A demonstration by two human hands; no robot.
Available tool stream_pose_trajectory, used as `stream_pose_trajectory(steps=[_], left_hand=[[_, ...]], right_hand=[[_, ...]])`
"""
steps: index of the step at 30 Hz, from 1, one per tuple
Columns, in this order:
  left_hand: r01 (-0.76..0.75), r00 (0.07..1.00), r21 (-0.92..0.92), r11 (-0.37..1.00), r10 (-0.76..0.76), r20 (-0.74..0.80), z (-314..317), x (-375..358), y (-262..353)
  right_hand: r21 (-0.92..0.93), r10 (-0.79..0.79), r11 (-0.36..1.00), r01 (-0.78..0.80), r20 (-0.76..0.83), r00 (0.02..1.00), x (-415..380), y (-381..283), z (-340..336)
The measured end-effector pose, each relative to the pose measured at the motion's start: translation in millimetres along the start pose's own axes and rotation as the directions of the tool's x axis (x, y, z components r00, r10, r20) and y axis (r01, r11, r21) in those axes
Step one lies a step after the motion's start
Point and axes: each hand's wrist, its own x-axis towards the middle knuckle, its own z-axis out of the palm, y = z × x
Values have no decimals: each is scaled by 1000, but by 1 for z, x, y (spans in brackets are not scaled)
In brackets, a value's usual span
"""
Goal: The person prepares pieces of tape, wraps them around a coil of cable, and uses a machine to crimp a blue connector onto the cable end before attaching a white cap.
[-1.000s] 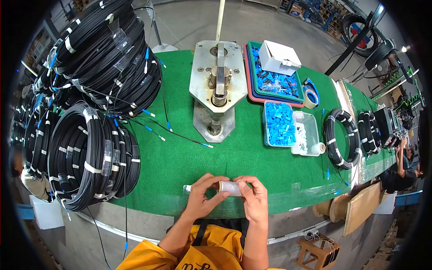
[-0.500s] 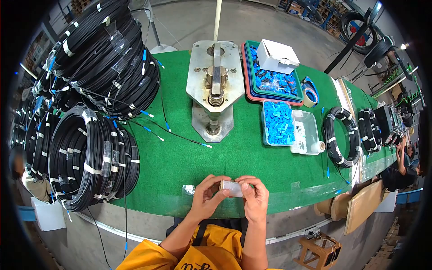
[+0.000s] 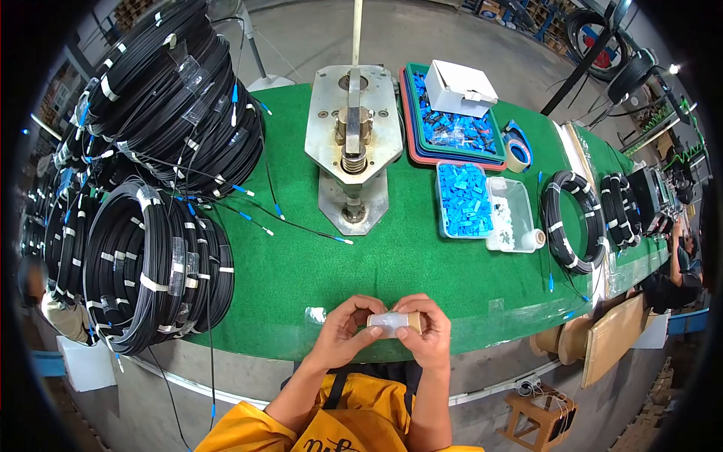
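Close to the front edge of the table, both my hands hold a small roll of translucent film (image 3: 390,321) with a tan, cardboard-like core end. My left hand (image 3: 349,331) pinches its left end between thumb and fingers. On the right, my right hand (image 3: 427,334) grips the other end, its thumb pressed on the near side. The roll lies sideways between the two hands, just above the green mat (image 3: 286,279). Beyond it stands a metal hand press (image 3: 353,151) with a spring and an upright lever.
Large coils of black cable (image 3: 173,256) fill the left side. At right are a tub of blue connectors (image 3: 465,202), a clear tub of white pieces (image 3: 520,200), a white box (image 3: 459,87), blue tape (image 3: 518,154) and a cable coil (image 3: 572,222). A co-worker (image 3: 674,279) is at far right.
The roll has turned in my hands, and its tan end now shows at the right. My right fingers have shifted around that end. The view has moved slightly.
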Motion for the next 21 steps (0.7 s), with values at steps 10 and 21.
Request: stream_pose_trajectory(steps=[10,21], left_hand=[[71,996,-81,994,-74,-39,6,6,1],[182,983,-86,980,-184,-19,12,14,5]], right_hand=[[302,108,952,-45,-193,975,-3,1,9],[313,206,939,-139,-191,960,-10,14,1]])
